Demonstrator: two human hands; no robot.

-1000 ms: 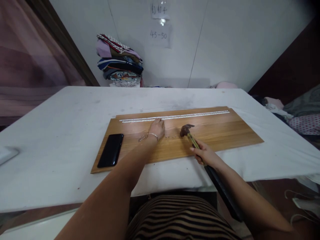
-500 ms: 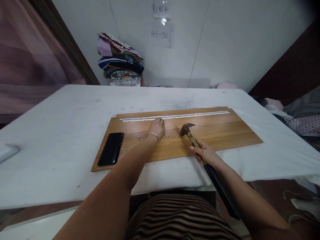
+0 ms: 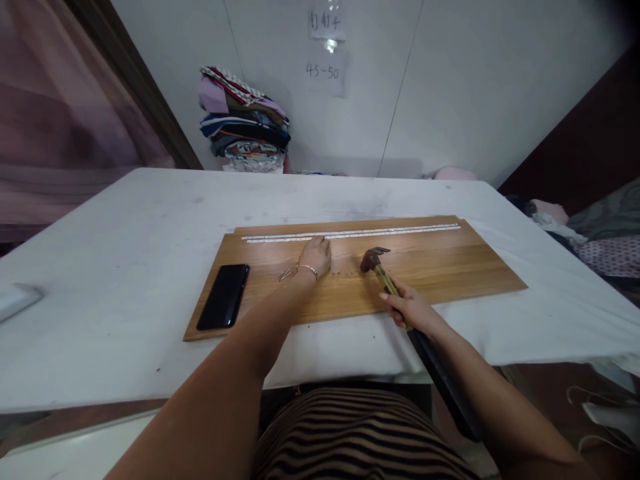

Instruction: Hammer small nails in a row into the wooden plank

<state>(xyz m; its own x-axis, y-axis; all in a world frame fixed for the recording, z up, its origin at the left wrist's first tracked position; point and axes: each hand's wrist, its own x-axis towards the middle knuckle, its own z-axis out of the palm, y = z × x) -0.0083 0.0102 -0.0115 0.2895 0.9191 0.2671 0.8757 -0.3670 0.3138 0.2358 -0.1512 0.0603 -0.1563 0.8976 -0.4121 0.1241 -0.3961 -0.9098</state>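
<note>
Hammer [image 3: 374,259] has hardly moved, its head poised over the wooden board [image 3: 450,267], right hand [image 3: 407,308] clasping the handle, left hand [image 3: 315,257] resting left of it, grip unclear.

It was a makeshift home workroom: a long light-brown wooden board [image 3: 440,260] rested on a large white cloth-covered table [image 3: 125,267] with a brown-headed claw hammer [image 3: 383,275] over it. Handwritten paper notes [image 3: 327,70] hung on the plain white wall [image 3: 475,87] near a stack of folded colourful clothes [image 3: 245,123].
</note>
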